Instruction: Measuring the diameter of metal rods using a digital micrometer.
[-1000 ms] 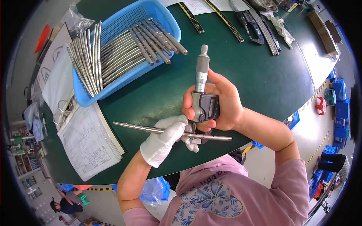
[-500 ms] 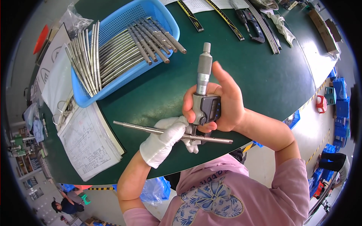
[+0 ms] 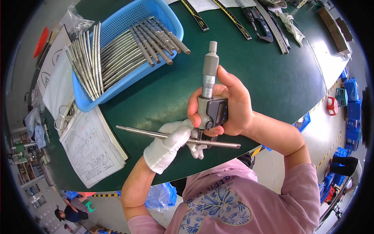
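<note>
My left hand (image 3: 167, 147), in a white glove, is closed round a slim stepped metal rod (image 3: 134, 130) that lies crosswise in front of me. The rod's right end juts out past the glove. In my bare right hand (image 3: 239, 103) is a digital micrometer (image 3: 210, 70), its thimble pointing away from me. Thumb and fingers wrap its grey-and-black body. The micrometer's frame and spindle meet the rod just right of the glove; whether the measuring faces touch it I cannot tell. Part of the frame is hidden behind the rod and the glove.
A blue plastic basket (image 3: 128, 80) at the far left holds many similar rods (image 3: 117, 54). Nearer lies an open binder with drawings (image 3: 93, 150). Steel rulers (image 3: 233, 19), a second micrometer (image 3: 263, 27) and a white glove (image 3: 290, 27) lie at the back of the green table (image 3: 272, 85).
Both hands, the rod and the micrometer hold nearly the same pose. The view has shifted very slightly, and the basket and table items sit a little higher and further left.
</note>
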{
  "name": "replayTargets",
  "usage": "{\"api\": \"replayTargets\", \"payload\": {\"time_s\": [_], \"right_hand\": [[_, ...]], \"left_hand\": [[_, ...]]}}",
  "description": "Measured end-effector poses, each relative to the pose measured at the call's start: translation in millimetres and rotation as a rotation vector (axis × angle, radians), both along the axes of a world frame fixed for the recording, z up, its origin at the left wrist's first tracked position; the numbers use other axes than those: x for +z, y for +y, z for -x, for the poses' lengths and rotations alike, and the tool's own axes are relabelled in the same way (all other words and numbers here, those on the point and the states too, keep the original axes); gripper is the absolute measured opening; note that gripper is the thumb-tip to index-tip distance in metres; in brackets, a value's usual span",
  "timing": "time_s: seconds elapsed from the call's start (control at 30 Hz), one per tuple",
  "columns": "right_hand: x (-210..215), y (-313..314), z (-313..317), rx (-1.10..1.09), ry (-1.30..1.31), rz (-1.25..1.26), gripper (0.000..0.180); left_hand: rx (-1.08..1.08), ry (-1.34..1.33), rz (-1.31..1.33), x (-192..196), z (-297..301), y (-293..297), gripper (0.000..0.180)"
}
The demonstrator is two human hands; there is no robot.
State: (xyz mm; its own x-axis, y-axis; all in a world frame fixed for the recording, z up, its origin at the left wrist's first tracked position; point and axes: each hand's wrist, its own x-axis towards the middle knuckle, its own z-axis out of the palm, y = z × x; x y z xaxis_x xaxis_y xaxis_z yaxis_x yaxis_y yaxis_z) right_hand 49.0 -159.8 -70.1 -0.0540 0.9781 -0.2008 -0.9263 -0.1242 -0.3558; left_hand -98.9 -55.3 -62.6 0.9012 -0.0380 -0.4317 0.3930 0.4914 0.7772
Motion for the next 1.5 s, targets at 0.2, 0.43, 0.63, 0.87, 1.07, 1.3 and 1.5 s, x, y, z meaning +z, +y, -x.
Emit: {"api": "replayTargets", "payload": {"time_s": [0.2,0.43,0.63,0.87,1.07,1.3,1.5], "right_hand": [[1.4,-1.5,-0.1,-0.013,-0.142,0.030,0.081],[14.4,3.0,5.7,-0.076,-0.289,0.027,0.077],[16.0,17.9,16.3,-0.132,-0.304,0.044,0.069],[7.0,14.7,16.3,-0.154,-0.261,0.057,0.068],[8.4,11.2,16.4,-0.175,-0.251,0.033,0.072],[7.3,9.1,15.4,-0.218,-0.188,0.048,0.063],[4.3,9.6,14.5,-0.218,-0.188,0.021,0.065]], "left_hand": [[0.019,0.054,0.025,1.1,-2.7,-3.4,0.035],[0.447,-0.065,-0.027,-0.2,5.4,-11.1,0.023],[0.480,-0.197,0.087,-2.8,15.6,-0.5,0.021],[0.484,-0.103,0.091,-6.3,14.9,-0.3,0.019],[0.463,-0.085,0.095,-6.3,12.6,-1.3,0.020],[0.457,-0.116,0.052,-8.3,12.4,-3.0,0.021],[0.447,-0.134,0.069,-7.9,12.6,-2.6,0.021]]}}
